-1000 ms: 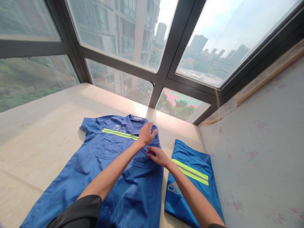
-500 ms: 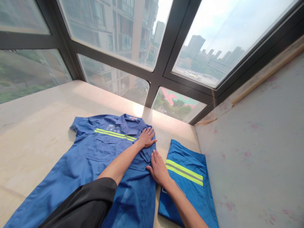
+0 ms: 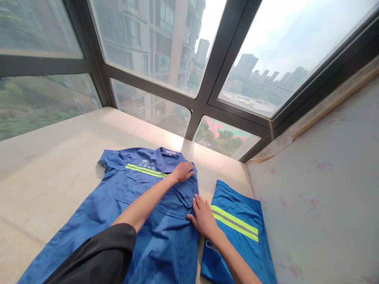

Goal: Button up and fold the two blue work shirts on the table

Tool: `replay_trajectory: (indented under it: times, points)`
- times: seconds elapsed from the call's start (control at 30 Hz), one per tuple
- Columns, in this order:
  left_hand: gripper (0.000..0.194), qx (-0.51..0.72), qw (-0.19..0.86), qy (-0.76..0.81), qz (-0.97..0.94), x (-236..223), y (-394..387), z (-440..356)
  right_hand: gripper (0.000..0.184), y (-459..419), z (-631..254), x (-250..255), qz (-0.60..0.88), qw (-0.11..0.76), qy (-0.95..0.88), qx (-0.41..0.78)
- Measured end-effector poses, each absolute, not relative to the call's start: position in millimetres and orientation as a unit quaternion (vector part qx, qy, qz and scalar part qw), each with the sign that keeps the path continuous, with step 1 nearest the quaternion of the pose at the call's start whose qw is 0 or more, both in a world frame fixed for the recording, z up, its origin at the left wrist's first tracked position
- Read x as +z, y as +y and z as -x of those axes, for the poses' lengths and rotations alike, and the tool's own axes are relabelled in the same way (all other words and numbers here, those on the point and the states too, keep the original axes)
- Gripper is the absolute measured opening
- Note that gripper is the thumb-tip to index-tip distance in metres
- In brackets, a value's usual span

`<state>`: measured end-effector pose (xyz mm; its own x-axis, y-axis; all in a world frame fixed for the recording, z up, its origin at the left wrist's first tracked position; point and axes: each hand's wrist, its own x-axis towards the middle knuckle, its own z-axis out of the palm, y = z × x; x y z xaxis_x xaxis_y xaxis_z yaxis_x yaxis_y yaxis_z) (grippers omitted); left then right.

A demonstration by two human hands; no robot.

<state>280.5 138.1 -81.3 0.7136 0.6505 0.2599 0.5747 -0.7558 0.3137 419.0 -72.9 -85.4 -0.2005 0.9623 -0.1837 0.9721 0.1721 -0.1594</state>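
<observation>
A blue short-sleeved work shirt (image 3: 124, 213) lies spread front up, with a collar, chest pockets, white lettering and a yellow-green reflective stripe. Its sleeve on the right side is folded in over the chest. My left hand (image 3: 182, 171) is at the shoulder by the collar, fingers bent and drawn together on the cloth. Lower down, my right hand (image 3: 204, 217) rests flat along the shirt's right edge, fingers stretched out. Right of it lies a folded blue garment (image 3: 237, 201) with a similar stripe; my right forearm crosses over it.
The shirt and the folded garment lie on a pale, stone-like surface (image 3: 71, 157). Behind it stand dark-framed windows (image 3: 198, 104) with buildings outside. A wall with faded flowered paper (image 3: 314, 205) bounds the right side.
My left hand's fingers, spread flat on the shoulder before, have bent and come together there. My right hand stays at the shirt's edge. The whole view has shifted slightly.
</observation>
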Motion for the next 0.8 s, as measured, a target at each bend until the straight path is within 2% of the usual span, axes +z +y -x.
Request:
replay_trajectory:
  times: [0.1, 0.17, 0.23, 0.33, 0.4, 0.57, 0.8]
  points:
    - [0.031, 0.276, 0.054, 0.361, -0.889, -74.1, 143.5, -222.8, 0.048, -62.8, -413.8, -63.4, -0.645, 0.045, 0.752, -0.123]
    - [0.031, 0.300, 0.021, 0.419, -0.857, -71.8, 148.0, -173.8, 0.047, -54.6, -402.8, -49.7, -0.661, 0.066, 0.741, -0.101]
    - [0.034, 0.279, -0.010, 0.499, -0.820, -70.5, 152.7, -122.6, 0.051, -43.9, -384.2, -38.8, -0.650, 0.066, 0.753, -0.071]
    - [0.044, 0.203, -0.058, 0.641, -0.738, -70.1, 157.1, -53.9, 0.059, -17.9, -342.5, -28.3, -0.564, 0.010, 0.823, -0.067]
    - [0.051, 0.151, -0.069, 0.707, -0.688, -71.4, 157.6, -17.8, 0.056, 7.6, -306.6, -25.5, -0.500, -0.027, 0.861, -0.089]
    - [0.059, 0.077, 0.006, 0.806, -0.586, -84.6, 152.8, 43.1, 0.060, 82.4, -209.5, -36.5, -0.474, -0.051, 0.872, -0.106]
    - [0.049, 0.092, 0.056, 0.756, -0.645, -108.4, 139.1, 94.0, 0.058, 139.5, -163.7, -78.3, -0.514, -0.006, 0.852, -0.103]
